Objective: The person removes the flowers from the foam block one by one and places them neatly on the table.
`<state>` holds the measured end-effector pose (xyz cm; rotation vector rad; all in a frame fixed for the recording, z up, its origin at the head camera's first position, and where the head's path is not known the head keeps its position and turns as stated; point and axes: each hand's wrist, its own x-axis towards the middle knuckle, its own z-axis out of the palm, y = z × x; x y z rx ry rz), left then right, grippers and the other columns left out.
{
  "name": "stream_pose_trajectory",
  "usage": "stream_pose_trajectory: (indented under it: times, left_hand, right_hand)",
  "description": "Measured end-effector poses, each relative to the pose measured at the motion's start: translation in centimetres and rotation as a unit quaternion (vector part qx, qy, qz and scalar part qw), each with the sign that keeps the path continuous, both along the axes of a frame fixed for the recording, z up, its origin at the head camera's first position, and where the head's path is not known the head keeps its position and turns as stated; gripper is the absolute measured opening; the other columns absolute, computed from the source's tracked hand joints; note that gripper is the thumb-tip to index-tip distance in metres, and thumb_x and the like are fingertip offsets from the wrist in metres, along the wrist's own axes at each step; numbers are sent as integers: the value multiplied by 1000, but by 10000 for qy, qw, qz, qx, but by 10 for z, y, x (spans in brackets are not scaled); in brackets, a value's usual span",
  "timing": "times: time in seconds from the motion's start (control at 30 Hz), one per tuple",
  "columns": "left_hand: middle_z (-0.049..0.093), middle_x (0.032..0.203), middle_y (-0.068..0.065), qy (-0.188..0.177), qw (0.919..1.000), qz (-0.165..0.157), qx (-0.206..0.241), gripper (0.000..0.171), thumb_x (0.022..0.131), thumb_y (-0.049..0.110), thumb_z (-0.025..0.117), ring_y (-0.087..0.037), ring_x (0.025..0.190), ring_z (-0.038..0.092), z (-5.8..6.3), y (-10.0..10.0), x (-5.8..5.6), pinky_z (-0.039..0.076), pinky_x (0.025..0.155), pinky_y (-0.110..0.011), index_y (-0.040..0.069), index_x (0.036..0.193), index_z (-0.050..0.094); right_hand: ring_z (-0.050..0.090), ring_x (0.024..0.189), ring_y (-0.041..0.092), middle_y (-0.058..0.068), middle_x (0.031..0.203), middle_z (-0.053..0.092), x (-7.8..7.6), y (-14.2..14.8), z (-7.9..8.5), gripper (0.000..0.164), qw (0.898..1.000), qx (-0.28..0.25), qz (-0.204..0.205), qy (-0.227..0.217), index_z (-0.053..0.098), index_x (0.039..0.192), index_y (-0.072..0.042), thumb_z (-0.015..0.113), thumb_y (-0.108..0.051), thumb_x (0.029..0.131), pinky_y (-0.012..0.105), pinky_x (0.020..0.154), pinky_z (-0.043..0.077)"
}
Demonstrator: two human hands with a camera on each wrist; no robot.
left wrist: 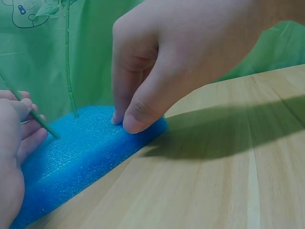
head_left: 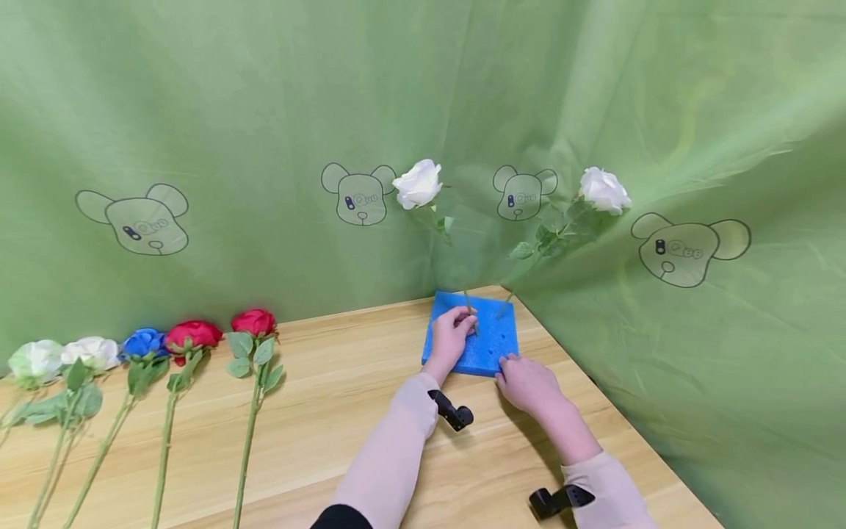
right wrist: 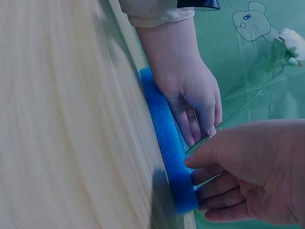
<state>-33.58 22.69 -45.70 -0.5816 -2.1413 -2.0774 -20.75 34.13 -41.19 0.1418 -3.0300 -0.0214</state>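
A white rose rises above the blue foam block, its green stem slanting down to the foam's top. My left hand pinches that stem low down, between thumb and fingers, close over the block. At the block's near right corner, my right hand holds the edge with thumb and fingertips. A second white rose leans to the right, its stem standing in the far right part of the foam. Small holes show in the top surface.
Along the table's left side lie two red roses, a blue rose, a white rose and a green-tinged white rose, stems toward me. Green curtains stand behind and right of the wooden table.
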Motion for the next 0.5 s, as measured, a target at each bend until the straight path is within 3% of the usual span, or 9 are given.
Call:
stream_pose_trajectory:
  times: [0.23, 0.5]
  left_hand:
    - [72, 101, -23, -52, 9985, 14, 544, 21, 94, 4, 61, -26, 87, 71, -2, -1, 0, 61, 75, -23, -8, 111, 67]
    - [71, 101, -24, -116, 9965, -106, 820, 22, 95, 7, 60, -25, 90, 71, -5, -7, 6, 61, 76, -23, -7, 112, 67]
  right_hand:
    - [69, 88, 41, 25, 110, 68, 1, -2, 2, 31, 10000, 4, -24, -93, 67, 112, 5, 62, -19, 92, 52, 68, 58]
    - [69, 89, 41, 26, 111, 68, 1, -3, 3, 32, 10000, 19, -45, -57, 67, 112, 5, 63, -20, 92, 52, 69, 59]
